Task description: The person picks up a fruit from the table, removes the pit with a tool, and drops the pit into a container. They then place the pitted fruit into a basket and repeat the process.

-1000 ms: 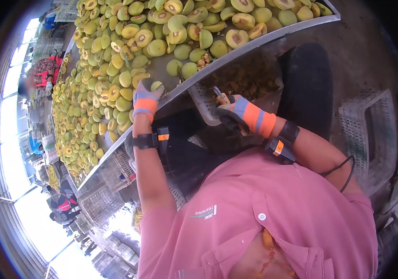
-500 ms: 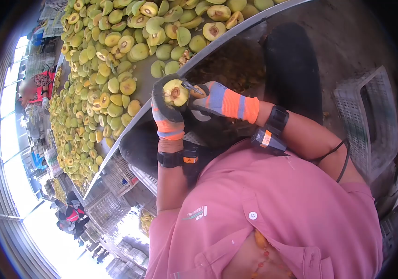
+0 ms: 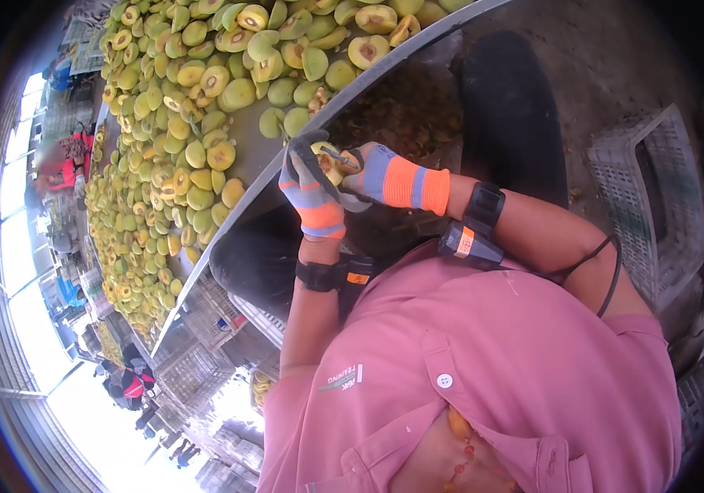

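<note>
Both hands wear grey-palmed gloves with orange and blue-grey cuffs. My left hand point(image 3: 306, 182) is wrapped round a halved yellow-green fruit point(image 3: 327, 167), like a peach, its brown middle partly hidden. Close against it, my right hand point(image 3: 378, 171) grips a small metal-tipped tool point(image 3: 335, 154), whose tip lies over the cut face. The tool's exact kind does not show clearly. Both hands meet just at the near edge of the fruit table, above my lap.
A metal-edged table point(image 3: 246, 195) bears a great many halved fruits point(image 3: 191, 123). Fruit scraps point(image 3: 413, 115) lie below its edge. A white plastic crate point(image 3: 643, 197) stands at the right, more crates point(image 3: 196, 361) at the lower left. A person in red point(image 3: 68, 168) is across the table.
My left hand has turned the fruit half, so its cut face now points more toward my right hand and shows less. My left forearm has swung slightly right.
</note>
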A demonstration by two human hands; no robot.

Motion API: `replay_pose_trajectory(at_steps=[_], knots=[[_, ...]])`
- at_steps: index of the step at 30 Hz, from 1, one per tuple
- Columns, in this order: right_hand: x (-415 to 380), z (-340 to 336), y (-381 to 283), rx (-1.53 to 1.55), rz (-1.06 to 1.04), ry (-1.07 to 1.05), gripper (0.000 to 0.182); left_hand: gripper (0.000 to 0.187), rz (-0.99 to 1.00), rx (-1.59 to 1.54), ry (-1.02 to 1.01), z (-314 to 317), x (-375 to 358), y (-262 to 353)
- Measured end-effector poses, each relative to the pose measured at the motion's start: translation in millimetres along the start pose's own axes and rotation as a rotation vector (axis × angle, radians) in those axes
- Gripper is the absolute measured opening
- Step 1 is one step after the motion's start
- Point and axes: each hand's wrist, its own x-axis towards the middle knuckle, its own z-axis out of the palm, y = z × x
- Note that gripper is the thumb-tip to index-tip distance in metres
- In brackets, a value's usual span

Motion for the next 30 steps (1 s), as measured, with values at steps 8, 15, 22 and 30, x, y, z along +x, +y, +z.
replay_pose_trajectory(at_steps=[8, 15, 22, 30], knots=[[-8, -4, 3, 0.032, -0.009, -0.11, 0.031, 0.031, 0.144, 0.329, -0.083, -8, -3, 8], [4, -5, 26, -0.1, -0.033, -0.164, 0.036, 0.019, 0.14, 0.406, -0.042, -9, -9, 6], [-10, -7, 15, -0.192, -0.032, -0.175, 0.036, 0.019, 0.644, 0.781, -0.222, -17, -3, 18], [-7, 1, 14, -0.377, -0.121, -0.246, 0.032, 0.036, 0.369, 0.912, -0.306, -35, -2, -28]])
